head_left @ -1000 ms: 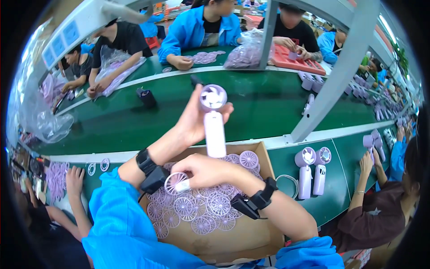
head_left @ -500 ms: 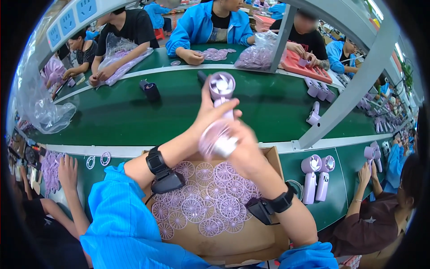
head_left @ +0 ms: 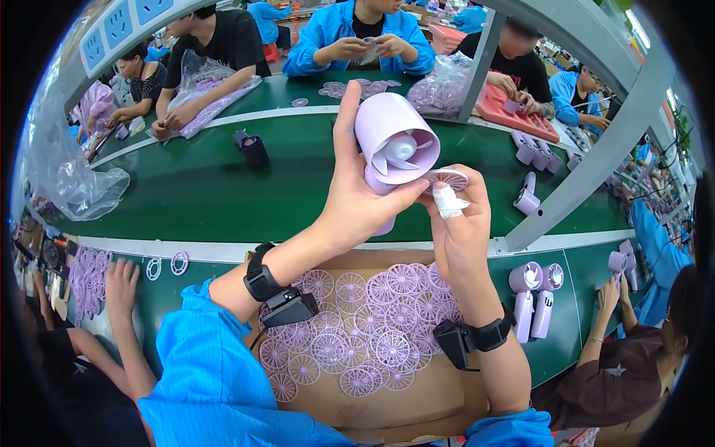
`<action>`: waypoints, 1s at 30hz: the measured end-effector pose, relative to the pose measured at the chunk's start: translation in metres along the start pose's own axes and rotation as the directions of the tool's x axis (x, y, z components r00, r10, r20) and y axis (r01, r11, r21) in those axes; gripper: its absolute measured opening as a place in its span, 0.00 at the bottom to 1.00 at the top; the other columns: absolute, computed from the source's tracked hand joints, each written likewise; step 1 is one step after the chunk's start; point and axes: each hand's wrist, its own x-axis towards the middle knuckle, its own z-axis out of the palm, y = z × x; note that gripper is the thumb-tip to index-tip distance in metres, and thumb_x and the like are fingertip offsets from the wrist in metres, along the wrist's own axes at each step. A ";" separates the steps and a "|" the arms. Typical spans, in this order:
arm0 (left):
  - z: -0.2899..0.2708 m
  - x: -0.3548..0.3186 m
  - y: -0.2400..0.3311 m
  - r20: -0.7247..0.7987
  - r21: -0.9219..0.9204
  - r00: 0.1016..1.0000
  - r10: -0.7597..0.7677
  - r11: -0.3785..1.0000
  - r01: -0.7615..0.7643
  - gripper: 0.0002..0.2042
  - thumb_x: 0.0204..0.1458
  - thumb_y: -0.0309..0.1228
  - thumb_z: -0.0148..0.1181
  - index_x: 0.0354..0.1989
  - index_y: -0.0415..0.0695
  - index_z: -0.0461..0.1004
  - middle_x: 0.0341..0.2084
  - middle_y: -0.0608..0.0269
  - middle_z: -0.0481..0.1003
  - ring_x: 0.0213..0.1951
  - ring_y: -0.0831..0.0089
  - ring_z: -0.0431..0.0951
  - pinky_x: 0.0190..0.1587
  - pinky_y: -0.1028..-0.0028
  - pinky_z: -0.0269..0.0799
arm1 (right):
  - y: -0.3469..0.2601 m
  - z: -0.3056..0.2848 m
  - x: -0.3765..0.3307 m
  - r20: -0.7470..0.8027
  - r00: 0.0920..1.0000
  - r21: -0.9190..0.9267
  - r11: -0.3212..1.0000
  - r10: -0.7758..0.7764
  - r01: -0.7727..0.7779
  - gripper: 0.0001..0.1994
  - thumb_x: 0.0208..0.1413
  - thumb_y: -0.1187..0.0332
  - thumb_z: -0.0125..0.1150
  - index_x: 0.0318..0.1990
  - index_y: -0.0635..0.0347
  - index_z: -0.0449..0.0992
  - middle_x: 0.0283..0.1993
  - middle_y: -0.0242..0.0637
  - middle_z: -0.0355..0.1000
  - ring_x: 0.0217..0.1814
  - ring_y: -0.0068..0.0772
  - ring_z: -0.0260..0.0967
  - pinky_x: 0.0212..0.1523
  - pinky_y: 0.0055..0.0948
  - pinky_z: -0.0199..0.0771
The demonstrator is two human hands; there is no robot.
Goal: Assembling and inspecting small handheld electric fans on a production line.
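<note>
My left hand (head_left: 356, 190) is wrapped round a lilac handheld fan (head_left: 391, 123), lifted above the green belt. The fan's open round head shows white blades and tilts down toward the right. In my right hand (head_left: 463, 231) is a lilac round spoked fan grille (head_left: 450, 177), pinched close beside the rim of the fan head; whether they touch I cannot tell. White wrapping (head_left: 449, 201) covers one fingertip of that hand. Below my forearms, a cardboard box (head_left: 339, 408) holds many loose lilac grilles (head_left: 372, 320) lying over one another.
The green belt (head_left: 298, 182) runs across ahead, carrying a dark cup-shaped part (head_left: 253, 151). Two lilac fans (head_left: 523, 305) lie right of the box; two rings (head_left: 179, 263) lie left. A metal post (head_left: 588, 141) slants at right. Co-workers sit opposite and at both sides.
The fan has come up nearer the camera, its head turned toward the right. My right hand has moved right, with the grille now beside the head. The co-worker opposite has raised both hands.
</note>
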 end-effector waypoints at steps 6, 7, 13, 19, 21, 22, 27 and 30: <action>-0.006 0.000 0.006 0.016 -0.006 0.993 -0.118 0.993 0.118 0.52 0.43 0.16 0.62 0.68 0.59 0.28 0.51 0.56 0.61 0.43 0.69 0.73 0.36 0.74 0.77 | 0.003 0.002 -0.002 0.019 1.000 -0.240 0.971 -0.017 0.021 0.12 0.58 0.73 0.52 0.50 0.65 0.67 0.47 0.38 0.69 0.48 0.29 0.68 0.50 0.28 0.69; -0.008 0.003 0.000 0.024 0.006 0.996 -0.087 0.996 0.087 0.52 0.43 0.17 0.63 0.68 0.59 0.29 0.51 0.56 0.61 0.43 0.70 0.73 0.37 0.74 0.76 | 0.001 0.001 -0.001 0.020 1.000 -0.237 0.971 -0.018 0.022 0.12 0.58 0.73 0.52 0.50 0.65 0.67 0.47 0.38 0.69 0.48 0.29 0.68 0.50 0.28 0.69; -0.017 0.008 0.006 0.108 -0.262 0.945 -0.308 0.908 0.326 0.50 0.44 0.18 0.63 0.68 0.59 0.33 0.53 0.55 0.61 0.44 0.69 0.73 0.35 0.75 0.77 | -0.007 -0.007 0.006 0.169 0.955 0.250 0.927 0.244 -0.281 0.21 0.58 0.65 0.54 0.52 0.74 0.64 0.51 0.43 0.68 0.49 0.34 0.68 0.52 0.32 0.69; -0.015 0.011 -0.012 0.094 -0.191 0.942 -0.323 0.923 0.335 0.47 0.46 0.18 0.60 0.68 0.60 0.35 0.50 0.54 0.64 0.35 0.72 0.76 0.25 0.78 0.75 | -0.007 -0.004 0.005 0.135 0.955 0.256 0.922 0.264 -0.291 0.20 0.53 0.67 0.60 0.51 0.70 0.69 0.51 0.46 0.67 0.50 0.38 0.67 0.52 0.33 0.68; -0.012 0.009 -0.017 0.052 -0.182 0.887 -0.459 0.869 0.460 0.45 0.47 0.18 0.57 0.68 0.60 0.36 0.49 0.52 0.65 0.32 0.72 0.76 0.25 0.77 0.75 | -0.009 0.005 -0.001 0.084 0.984 -0.638 0.750 -0.154 0.172 0.19 0.48 0.71 0.64 0.48 0.65 0.72 0.51 0.45 0.65 0.49 0.38 0.67 0.51 0.33 0.69; -0.012 0.006 -0.018 0.055 -0.181 0.888 -0.457 0.870 0.459 0.45 0.47 0.18 0.57 0.68 0.60 0.36 0.49 0.52 0.65 0.32 0.72 0.76 0.25 0.77 0.75 | -0.009 0.009 -0.003 0.204 0.923 -0.900 0.309 -0.326 0.308 0.19 0.45 0.72 0.66 0.47 0.62 0.74 0.51 0.45 0.64 0.49 0.38 0.67 0.50 0.32 0.69; 0.002 -0.008 -0.018 0.213 0.069 0.881 -0.422 0.906 0.417 0.42 0.47 0.16 0.54 0.68 0.56 0.38 0.48 0.50 0.66 0.37 0.69 0.73 0.34 0.73 0.72 | -0.009 0.006 -0.002 0.180 0.879 -0.916 0.252 -0.441 0.313 0.20 0.38 0.77 0.69 0.43 0.58 0.77 0.51 0.42 0.62 0.47 0.36 0.67 0.48 0.31 0.69; 0.005 -0.009 -0.013 0.223 0.084 0.861 -0.457 0.889 0.450 0.42 0.47 0.15 0.54 0.68 0.52 0.38 0.55 0.51 0.61 0.54 0.64 0.68 0.55 0.67 0.67 | -0.010 0.006 -0.001 0.223 0.868 -0.909 0.228 -0.444 0.350 0.20 0.38 0.77 0.69 0.44 0.58 0.76 0.52 0.41 0.61 0.46 0.36 0.67 0.47 0.30 0.70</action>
